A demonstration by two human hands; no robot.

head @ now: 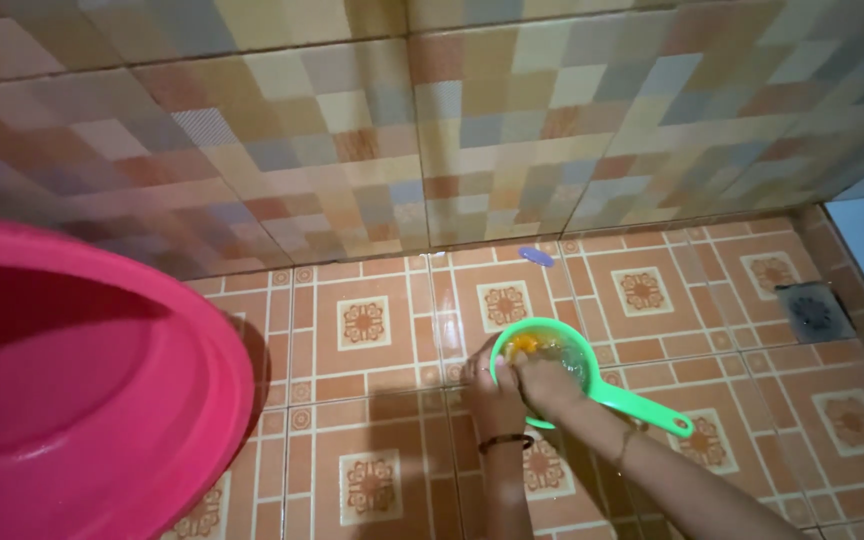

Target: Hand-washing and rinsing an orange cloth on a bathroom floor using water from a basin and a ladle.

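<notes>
Your left hand (pixel 492 395) grips rim of green dipper (pixel 552 360) on tiled floor (pixel 362 400), fingers curled closed round edge. Your right hand (pixel 544 385) pressed inside bowl; how tightly it closes, cannot tell. Something orange (pixel 524 345) lies in dipper by your fingers. Risk, judged: wet tile, light dipper, hard rubbing could tip it and spill contents toward floor drain (pixel 814 310). Pink basin (pixel 92 400) close at left. Small purple scrap (pixel 536 256) near wall; no labels seen.
</notes>
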